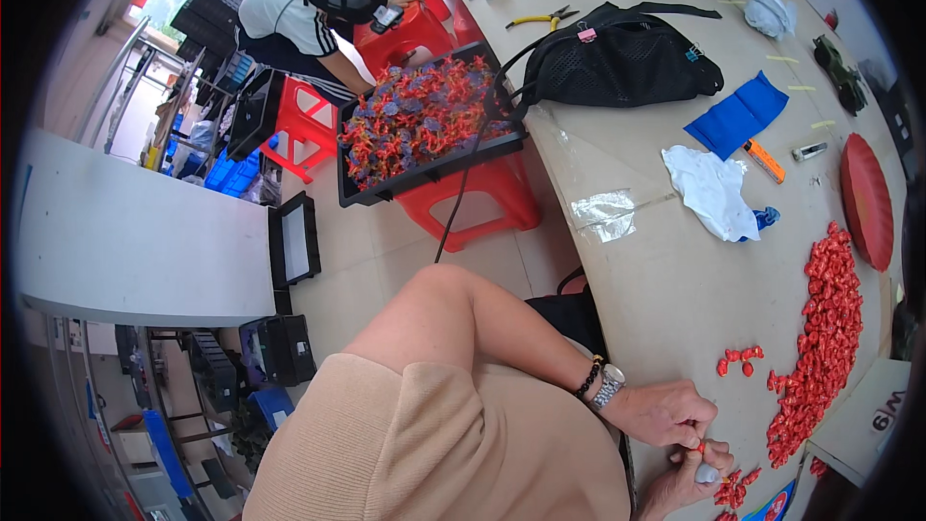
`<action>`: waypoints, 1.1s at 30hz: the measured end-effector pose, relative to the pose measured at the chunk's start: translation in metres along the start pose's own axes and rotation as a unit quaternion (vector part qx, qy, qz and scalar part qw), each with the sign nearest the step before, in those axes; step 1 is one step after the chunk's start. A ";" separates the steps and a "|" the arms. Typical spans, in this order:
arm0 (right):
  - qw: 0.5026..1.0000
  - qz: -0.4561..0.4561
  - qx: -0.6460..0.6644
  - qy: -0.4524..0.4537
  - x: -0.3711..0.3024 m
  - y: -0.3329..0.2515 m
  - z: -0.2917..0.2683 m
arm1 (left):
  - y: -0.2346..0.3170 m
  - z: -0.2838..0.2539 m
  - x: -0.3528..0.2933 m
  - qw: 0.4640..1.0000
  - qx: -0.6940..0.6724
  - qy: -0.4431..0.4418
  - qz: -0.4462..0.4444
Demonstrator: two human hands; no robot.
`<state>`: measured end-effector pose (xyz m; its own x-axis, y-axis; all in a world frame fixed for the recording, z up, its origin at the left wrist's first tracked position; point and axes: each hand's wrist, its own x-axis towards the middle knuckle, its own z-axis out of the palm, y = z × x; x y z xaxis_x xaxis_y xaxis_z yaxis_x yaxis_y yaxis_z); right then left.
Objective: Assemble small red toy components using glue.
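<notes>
My left hand (pixel 666 413), with a watch and a dark bead bracelet on its wrist, is closed in a pinch over the table's near edge. Its fingertips meet those of my right hand (pixel 687 484) at a small red piece (pixel 701 447). The right hand is closed too, with something whitish (pixel 708 474) at its fingers, perhaps a finger cover. Beside the right hand lie a few glossy red pieces (pixel 735 490). Another small group of red pieces (pixel 741 357) sits farther up the table. A long heap of red pieces (pixel 820 338) spreads on the right.
A red scalloped tray (pixel 865 203), white cloth (pixel 709 188), blue pouch (pixel 738 116), orange cutter (pixel 764 162) and black bag (pixel 622 58) lie on the table (pixel 637 280). At left, a black crate (pixel 434 174) of red and purple pieces rests on a red stool (pixel 473 203). Another person (pixel 299 19) bends beyond.
</notes>
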<state>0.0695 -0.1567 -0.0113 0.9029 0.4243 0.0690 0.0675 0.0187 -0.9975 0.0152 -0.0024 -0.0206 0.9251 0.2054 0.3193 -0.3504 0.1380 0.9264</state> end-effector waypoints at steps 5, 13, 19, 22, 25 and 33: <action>1.000 -0.010 0.003 0.004 0.001 -0.002 0.003 | 0.001 -0.001 0.000 1.000 0.007 -0.003 -0.009; 1.000 -0.001 0.015 0.012 0.002 0.004 -0.002 | 0.001 -0.001 0.001 1.000 0.001 0.008 0.011; 0.999 -0.018 0.036 -0.017 0.001 0.006 -0.003 | 0.001 -0.001 0.001 1.000 -0.007 0.002 0.018; 0.999 -0.022 0.027 -0.015 0.001 0.004 -0.003 | 0.003 0.000 0.000 1.000 -0.016 0.006 0.015; 1.000 -0.008 0.018 0.004 0.002 -0.001 0.002 | 0.003 -0.001 0.000 1.000 0.000 0.007 0.021; 1.000 -0.016 0.000 0.003 0.002 0.002 0.000 | 0.001 -0.001 -0.001 1.000 0.004 0.008 -0.007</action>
<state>0.0710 -0.1558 -0.0134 0.9028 0.4180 0.1010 0.0962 0.0328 -0.9948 0.0134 -0.0018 -0.0197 0.9274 0.2189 0.3034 -0.3365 0.1334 0.9322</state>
